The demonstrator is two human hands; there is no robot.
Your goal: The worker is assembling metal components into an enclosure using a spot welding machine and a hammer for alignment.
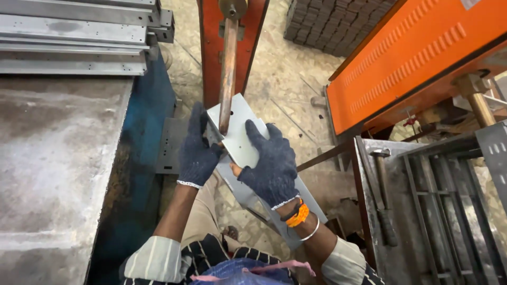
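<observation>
Both my hands wear dark blue knit gloves and grip a pale grey bent sheet-metal piece [238, 122]. My left hand [197, 150] clasps its left edge. My right hand [269, 163] lies over its lower right part, fingers spread on the flat face. A copper-coloured rod [228, 74] comes down from the orange machine frame [211, 47], and its tip meets the metal piece between my hands. The piece's long lower flange [306, 203] runs down past my right wrist.
A worn steel table [58, 174] with a blue side fills the left; several metal channels [74, 37] are stacked at its far end. An orange louvred machine cover [417, 58] stands at the right. A hammer [383, 195] lies on a metal frame rack [449, 211] at the lower right.
</observation>
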